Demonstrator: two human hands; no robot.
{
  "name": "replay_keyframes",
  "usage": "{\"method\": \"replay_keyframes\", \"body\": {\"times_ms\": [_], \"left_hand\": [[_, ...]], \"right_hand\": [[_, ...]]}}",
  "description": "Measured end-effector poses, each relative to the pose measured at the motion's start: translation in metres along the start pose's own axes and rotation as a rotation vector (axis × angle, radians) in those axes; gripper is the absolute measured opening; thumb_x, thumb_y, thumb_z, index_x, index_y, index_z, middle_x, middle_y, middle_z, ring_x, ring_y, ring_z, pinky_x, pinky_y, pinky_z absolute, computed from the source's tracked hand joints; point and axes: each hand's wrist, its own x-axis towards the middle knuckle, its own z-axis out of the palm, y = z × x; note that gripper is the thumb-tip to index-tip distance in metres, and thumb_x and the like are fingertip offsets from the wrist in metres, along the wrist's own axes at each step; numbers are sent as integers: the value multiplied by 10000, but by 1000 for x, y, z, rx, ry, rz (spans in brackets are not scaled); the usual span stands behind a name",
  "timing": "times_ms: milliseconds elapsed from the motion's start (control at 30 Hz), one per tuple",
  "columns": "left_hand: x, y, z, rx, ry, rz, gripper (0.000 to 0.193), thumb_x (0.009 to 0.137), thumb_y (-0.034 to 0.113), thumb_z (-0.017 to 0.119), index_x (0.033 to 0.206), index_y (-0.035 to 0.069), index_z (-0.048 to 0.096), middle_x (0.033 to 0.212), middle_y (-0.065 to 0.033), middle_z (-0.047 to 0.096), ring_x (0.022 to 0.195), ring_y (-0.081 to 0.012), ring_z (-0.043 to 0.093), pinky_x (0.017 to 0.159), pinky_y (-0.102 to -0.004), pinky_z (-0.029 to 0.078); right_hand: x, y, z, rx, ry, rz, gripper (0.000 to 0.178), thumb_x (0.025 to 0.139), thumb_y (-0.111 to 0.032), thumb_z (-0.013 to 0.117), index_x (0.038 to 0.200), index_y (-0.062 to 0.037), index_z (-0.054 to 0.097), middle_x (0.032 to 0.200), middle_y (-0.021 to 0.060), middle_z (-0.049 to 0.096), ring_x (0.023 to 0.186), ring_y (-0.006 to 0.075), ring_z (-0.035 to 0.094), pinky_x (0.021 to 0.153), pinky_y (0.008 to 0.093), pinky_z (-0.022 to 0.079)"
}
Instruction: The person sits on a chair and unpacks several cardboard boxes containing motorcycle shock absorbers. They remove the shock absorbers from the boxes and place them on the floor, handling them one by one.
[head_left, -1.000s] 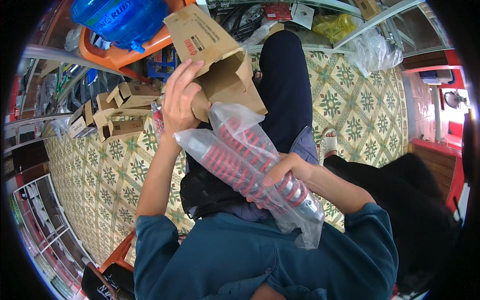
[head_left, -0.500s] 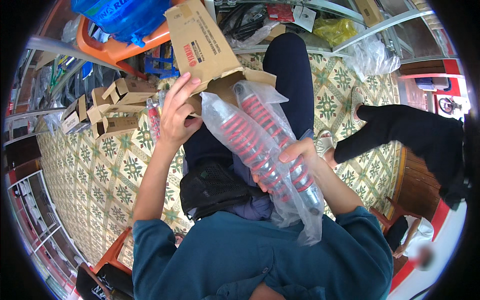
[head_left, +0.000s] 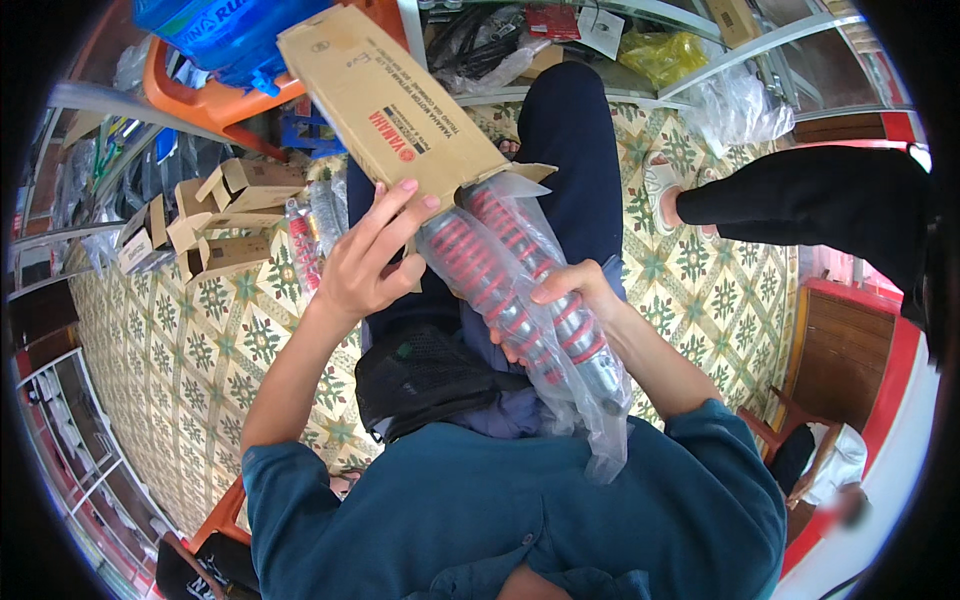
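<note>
A pair of red-sprung shock absorbers (head_left: 478, 268) lies slanted over my lap, wrapped in clear plastic bags. My right hand (head_left: 580, 295) is closed around their middle, thumb on top. Their upper ends are inside the mouth of a long brown cardboard box (head_left: 390, 105) and are hidden by it. At the box's open end, my left hand (head_left: 372, 258) grips its lower left edge; the thumb is bent and the fingers lie over the cardboard. Loose plastic (head_left: 606, 445) hangs past the lower ends of the shock absorbers.
Several opened cardboard boxes (head_left: 225, 258) and another bagged shock absorber (head_left: 302, 245) are on the tiled floor at left. An orange chair (head_left: 215, 105) carries a blue water bottle (head_left: 225, 35). A metal-framed glass cabinet (head_left: 740, 65) stands ahead. Another person's dark-trousered leg (head_left: 820, 195) is at right.
The box has swung down over the shock absorbers' upper ends, which were visible outside it before. My left hand has shifted slightly along with it. The other person's leg at right has moved.
</note>
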Motion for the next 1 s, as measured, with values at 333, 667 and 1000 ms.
{"method": "replay_keyframes", "body": {"times_ms": [333,667,1000], "left_hand": [[-15,4,11,12,69,-31,286,835,48,706,944,102,447,1331,-224,653,1237,-486,634,970,-567,621],[-24,24,19,99,-62,76,225,883,58,704,974,167,529,1393,-143,641,1311,-365,619,1104,-550,541],[52,-129,-100,-190,219,-785,745,965,495,714,1485,-7,534,1489,-173,584,1390,-282,531,1131,-418,428]], "right_hand": [[11,-18,-2,-35,-68,35,657,770,-252,697,1319,93,589,1082,286,717,851,389,743,768,480,619],[38,-22,-10,-32,19,30,564,807,-171,652,1317,67,608,1053,274,721,893,370,744,778,510,637],[49,-34,-23,-130,43,63,607,764,-215,698,1283,89,623,1043,285,720,833,381,736,772,477,622]]}}
